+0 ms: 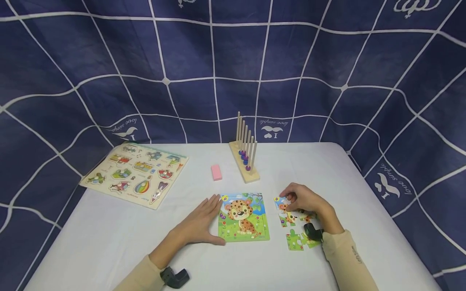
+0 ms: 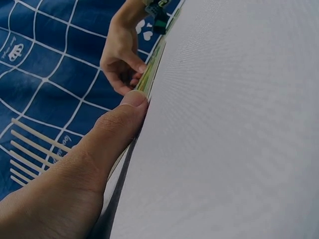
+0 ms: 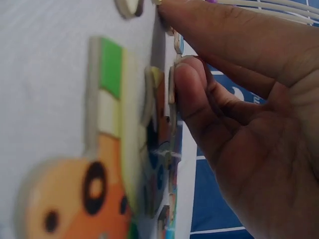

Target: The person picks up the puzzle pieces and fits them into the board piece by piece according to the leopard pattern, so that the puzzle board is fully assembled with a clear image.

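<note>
White table (image 1: 255, 266): spread before me, under everything I touch.
Left hand (image 1: 198, 220): fingers straight, thumb splayed wide, grasping nothing; it rests against the left edge of the leopard picture.
Leopard picture (image 1: 242, 218): lies flat in front of me, between my hands.
Right hand (image 1: 303, 198): fingers bent, thumb and fingertips touching loose pieces; whether they grasp one, I can't tell.
Loose pieces (image 1: 294, 242): clustered right of the leopard picture, partly under my hand, a green one nearest me.
Pink block (image 1: 216, 173): beyond the leopard picture.
Peg stand (image 1: 241, 163): just right of the block, pegs upright.
Vehicle board (image 1: 134, 173): far left.
Blue cloth (image 1: 233, 56): hangs behind, white-lined.
</note>
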Action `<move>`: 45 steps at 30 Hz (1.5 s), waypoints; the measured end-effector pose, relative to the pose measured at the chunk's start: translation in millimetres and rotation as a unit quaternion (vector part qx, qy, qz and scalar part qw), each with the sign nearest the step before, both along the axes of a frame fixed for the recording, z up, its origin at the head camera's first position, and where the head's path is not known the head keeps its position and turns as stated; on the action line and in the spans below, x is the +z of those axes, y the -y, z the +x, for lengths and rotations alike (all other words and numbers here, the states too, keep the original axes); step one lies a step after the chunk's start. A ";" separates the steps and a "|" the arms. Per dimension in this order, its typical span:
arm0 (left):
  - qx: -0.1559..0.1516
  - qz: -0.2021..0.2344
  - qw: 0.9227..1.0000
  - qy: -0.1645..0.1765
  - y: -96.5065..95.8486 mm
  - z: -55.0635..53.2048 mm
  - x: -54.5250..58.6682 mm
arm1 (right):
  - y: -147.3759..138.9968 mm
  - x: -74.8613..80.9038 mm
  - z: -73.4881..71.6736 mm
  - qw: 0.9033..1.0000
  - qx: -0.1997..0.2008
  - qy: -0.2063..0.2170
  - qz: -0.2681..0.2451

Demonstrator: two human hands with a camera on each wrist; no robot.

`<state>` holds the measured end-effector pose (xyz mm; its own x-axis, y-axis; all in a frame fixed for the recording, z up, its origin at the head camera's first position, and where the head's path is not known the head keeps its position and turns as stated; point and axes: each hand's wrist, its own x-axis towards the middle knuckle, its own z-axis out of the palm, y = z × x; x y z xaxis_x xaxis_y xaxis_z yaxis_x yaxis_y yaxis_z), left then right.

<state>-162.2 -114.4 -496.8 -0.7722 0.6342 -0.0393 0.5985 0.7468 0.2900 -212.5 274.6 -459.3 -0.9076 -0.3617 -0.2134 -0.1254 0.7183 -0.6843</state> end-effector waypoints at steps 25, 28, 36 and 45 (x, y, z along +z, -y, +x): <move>0.001 -0.017 1.000 -0.005 -1.5 0.8 0.3 | 0.0 2.3 2.1 1.000 0.015 0.010 0.011; 0.001 -0.014 1.000 -0.005 -1.2 0.9 0.5 | -1.2 2.7 1.9 1.000 0.017 0.006 0.006; 0.004 -0.015 1.000 -0.003 -0.6 1.2 -0.1 | -0.8 6.2 1.7 1.000 0.004 0.002 -0.010; 0.001 -0.010 1.000 -0.004 0.1 0.6 -0.1 | 2.3 9.4 3.6 1.000 0.008 -0.011 -0.022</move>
